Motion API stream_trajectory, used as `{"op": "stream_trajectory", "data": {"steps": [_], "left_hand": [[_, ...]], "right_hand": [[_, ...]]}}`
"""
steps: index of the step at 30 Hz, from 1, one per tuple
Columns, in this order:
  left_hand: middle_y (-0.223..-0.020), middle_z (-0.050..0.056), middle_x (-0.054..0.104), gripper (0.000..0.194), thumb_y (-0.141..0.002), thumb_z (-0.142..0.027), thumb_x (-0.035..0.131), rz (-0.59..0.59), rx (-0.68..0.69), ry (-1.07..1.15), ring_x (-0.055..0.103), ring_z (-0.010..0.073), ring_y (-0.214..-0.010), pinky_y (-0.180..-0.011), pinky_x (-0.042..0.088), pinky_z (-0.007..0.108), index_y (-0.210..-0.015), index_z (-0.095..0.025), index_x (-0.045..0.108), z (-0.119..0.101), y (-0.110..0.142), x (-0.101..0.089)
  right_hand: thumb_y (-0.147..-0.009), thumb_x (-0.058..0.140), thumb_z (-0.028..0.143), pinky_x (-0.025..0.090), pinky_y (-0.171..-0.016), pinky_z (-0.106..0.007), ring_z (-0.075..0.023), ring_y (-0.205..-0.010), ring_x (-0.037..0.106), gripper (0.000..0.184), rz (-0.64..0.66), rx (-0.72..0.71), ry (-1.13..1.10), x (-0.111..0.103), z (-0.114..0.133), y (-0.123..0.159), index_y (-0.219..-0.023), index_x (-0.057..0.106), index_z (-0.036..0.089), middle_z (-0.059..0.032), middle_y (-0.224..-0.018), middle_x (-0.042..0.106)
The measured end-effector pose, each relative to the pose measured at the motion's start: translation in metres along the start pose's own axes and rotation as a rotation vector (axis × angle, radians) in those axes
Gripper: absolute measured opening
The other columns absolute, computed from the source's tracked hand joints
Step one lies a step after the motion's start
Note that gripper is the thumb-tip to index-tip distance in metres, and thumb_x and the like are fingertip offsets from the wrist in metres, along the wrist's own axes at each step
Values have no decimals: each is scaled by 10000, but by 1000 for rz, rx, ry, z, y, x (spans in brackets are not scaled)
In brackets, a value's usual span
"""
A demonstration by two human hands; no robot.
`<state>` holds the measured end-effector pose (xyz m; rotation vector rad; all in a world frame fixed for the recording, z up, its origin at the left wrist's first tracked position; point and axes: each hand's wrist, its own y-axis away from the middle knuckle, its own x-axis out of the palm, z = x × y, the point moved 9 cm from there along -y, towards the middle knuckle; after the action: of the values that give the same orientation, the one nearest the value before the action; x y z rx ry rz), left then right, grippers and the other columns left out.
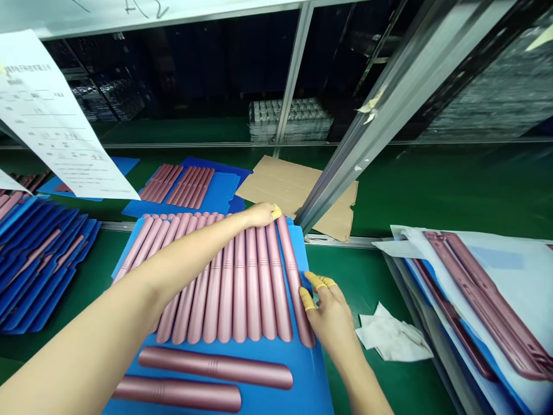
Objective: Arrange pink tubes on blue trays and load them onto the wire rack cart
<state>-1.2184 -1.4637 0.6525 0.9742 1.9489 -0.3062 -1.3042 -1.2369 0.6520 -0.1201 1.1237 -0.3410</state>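
My left hand reaches across a row of glossy pink curved strips. Its fingers close at the far end of the rightmost pink strip, which lies at a slight slant to its neighbours. A yellow finger cover shows there; the other fingertips are hidden. Beside the near part of that strip is my right hand, in yellow finger covers, with thumb and fingers apart and the thumb touching the strip's edge. The row rests on a blue sheet. Two more strips, a front one and a nearer one, lie crosswise.
Blue sheets with pink parts are stacked at left. Behind the row lie smaller pink pieces and cardboard. A metal post rises close by. At right are a crumpled white cloth and stacked pink frames. Paper hangs at left.
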Motion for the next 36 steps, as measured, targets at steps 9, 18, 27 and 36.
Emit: {"op": "stream_trajectory", "data": {"steps": [9,18,27,36], "left_hand": [[-1117,49,638,316,-917,-335,360,83,50,207,567,173,-1021,-919,407,250,-983,-146,605,-6,21,6],[-1347,112,501,483,-947,-382,259,75,-77,446,487,185,-1215,-1035,331,268,-1242,-92,509,54,32,-25],[-1413,52,428,678,-914,-580,118,305,25,356,368,197,-1312,-1098,230,278,-1300,-161,485,48,74,-8],[-1451,35,368,710,-889,-628,109,304,30,466,373,225,-1306,-1098,257,350,-1359,-189,410,31,48,4]], "right_hand": [[-893,327,441,528,-696,-362,-209,-863,599,429,71,66,29,7,4,20,-1143,566,187,-96,-1077,576],[-866,330,505,527,-602,-360,-230,-804,619,474,148,128,-6,11,-5,34,-1115,584,192,-88,-993,632],[-841,386,549,539,-568,-297,-195,-748,638,477,115,99,-61,6,-9,44,-1082,597,195,-68,-907,652],[-817,431,575,554,-617,-276,-196,-770,646,472,141,65,-73,7,-24,46,-1050,598,201,-55,-882,669]]}}
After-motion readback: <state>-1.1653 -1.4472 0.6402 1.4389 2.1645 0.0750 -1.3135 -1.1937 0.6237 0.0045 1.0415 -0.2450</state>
